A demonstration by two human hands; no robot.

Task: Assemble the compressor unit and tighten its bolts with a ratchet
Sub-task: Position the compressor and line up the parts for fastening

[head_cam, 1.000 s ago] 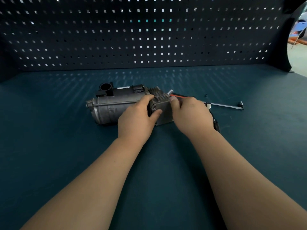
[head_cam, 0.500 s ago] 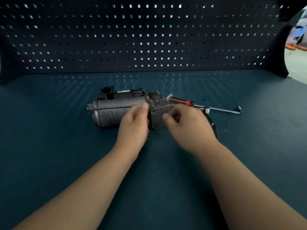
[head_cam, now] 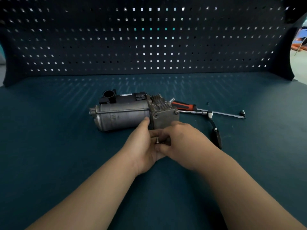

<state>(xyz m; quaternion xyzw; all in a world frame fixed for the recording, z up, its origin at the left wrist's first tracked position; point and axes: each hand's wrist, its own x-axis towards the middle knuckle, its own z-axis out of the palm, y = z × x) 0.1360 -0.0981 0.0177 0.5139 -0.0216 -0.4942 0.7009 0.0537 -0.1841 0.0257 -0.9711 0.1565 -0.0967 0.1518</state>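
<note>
– Both grips have come back toward me since half a second ago. They were up on the compressor's end plate, and now they meet just short of it, low over the tabletop (head_cam: 66, 163).

– What are they holding?

– The right grip (head_cam: 184, 143) pinches a small bolt (head_cam: 157, 141) between finger and thumb. The left grip (head_cam: 142, 146) lies on its side against the right one, its thumb tip touching the compressor (head_cam: 123, 117) at the seam behind the end plate (head_cam: 166, 118). Whether the left holds anything itself, I cannot tell.

– Has the compressor shifted?

– Not that I can see. It lies on its side just beyond both grips, with the cylinder running out past the left grip and the square plate straight beyond the right grip's fingers.

– Count for me.

– One compressor. I count two bolt heads (head_cam: 156, 116) in the plate's upper corners; the lower corners sit behind the grips. One loose bolt. Beyond and to the right of the right grip there are three tools: one screwdriver (head_cam: 184, 105) with a red-and-black handle, one ratchet (head_cam: 216, 133) with a black handle nearest that grip, and one small socket (head_cam: 242, 112) farthest out. One pegboard (head_cam: 149, 47) stands well beyond everything.
</note>
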